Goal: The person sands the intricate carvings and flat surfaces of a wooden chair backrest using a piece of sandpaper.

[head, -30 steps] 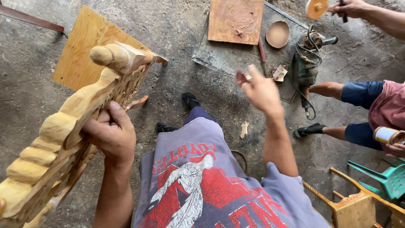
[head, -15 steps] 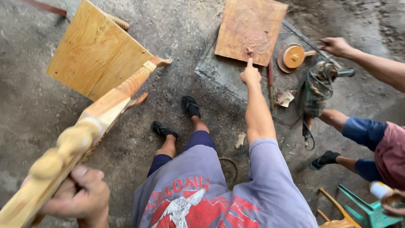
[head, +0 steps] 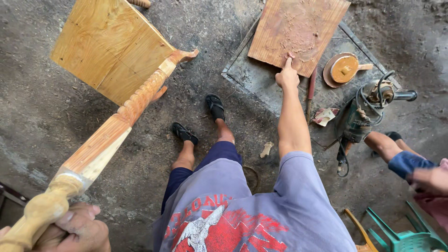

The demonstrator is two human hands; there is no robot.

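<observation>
My left hand point(head: 77, 231) is cut off by the bottom edge, its grip on the carved wooden post point(head: 100, 144) partly hidden. The reddish board point(head: 298, 32) runs past the top edge.

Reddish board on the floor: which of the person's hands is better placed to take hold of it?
Right, probably. The right hand already reaches down with a fingertip on the edge of the reddish board. The left hand is far back, wrapped round the end of the carved wooden piece, so it is busy.
</observation>
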